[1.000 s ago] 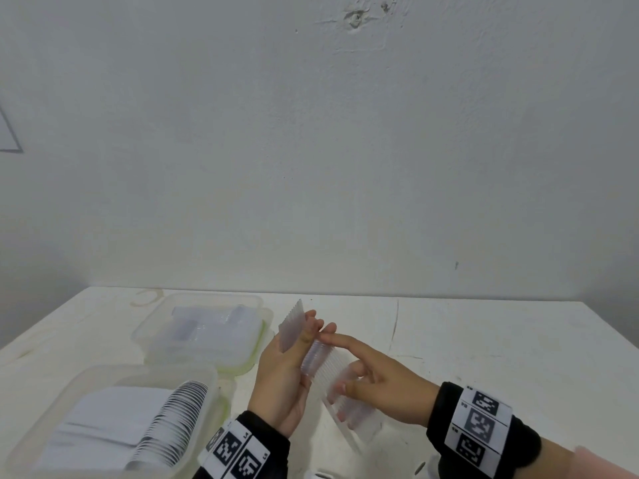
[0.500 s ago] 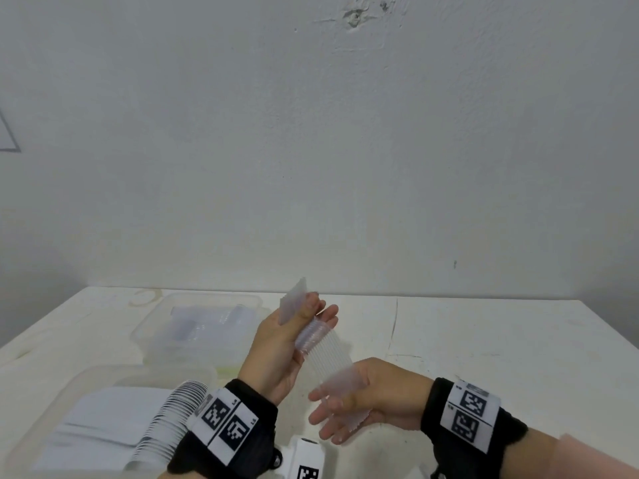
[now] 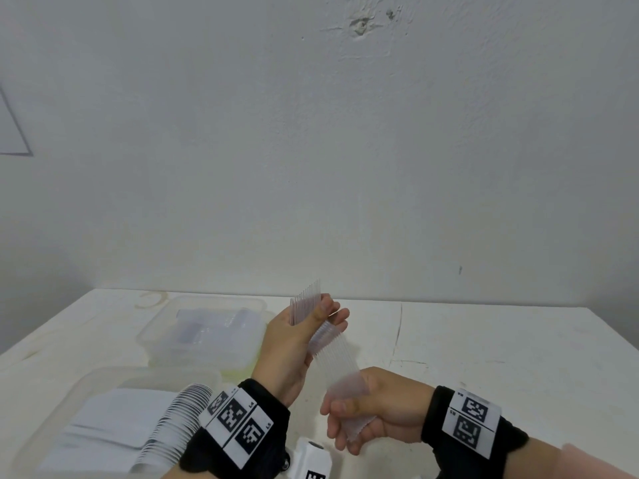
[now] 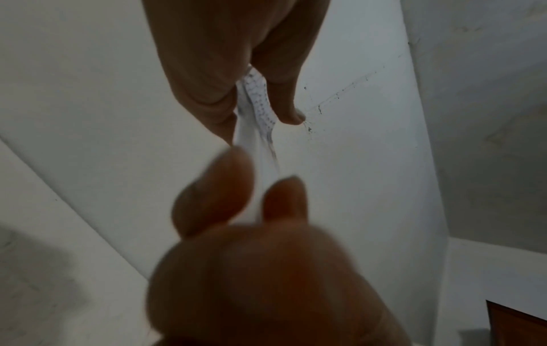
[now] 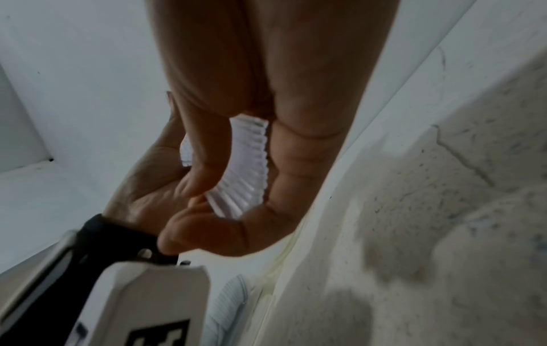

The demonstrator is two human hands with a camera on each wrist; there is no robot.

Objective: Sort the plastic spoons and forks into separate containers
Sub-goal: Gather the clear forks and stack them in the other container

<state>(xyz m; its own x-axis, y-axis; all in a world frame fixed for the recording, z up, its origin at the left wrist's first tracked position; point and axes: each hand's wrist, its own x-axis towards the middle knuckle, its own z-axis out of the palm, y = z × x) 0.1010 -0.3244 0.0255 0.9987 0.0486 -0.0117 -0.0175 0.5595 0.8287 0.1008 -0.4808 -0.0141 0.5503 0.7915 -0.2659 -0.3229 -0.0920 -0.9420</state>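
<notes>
Nested cutlery stack (image 3: 332, 354) gripped by both hands' fingers, frame centre; two clear containers (image 3: 204, 335) on worktop (image 3: 484, 354) lower left.

A white table (image 3: 484, 357) is standing against a pale wall (image 3: 311, 150), its top showing a thin dark crack (image 3: 399, 326) and a faint ring stain (image 3: 152, 299) near the far left edge. High on the wall a chipped dent (image 3: 361, 25) is showing, and a dark-edged sheet (image 3: 14, 133) is hanging at left
</notes>
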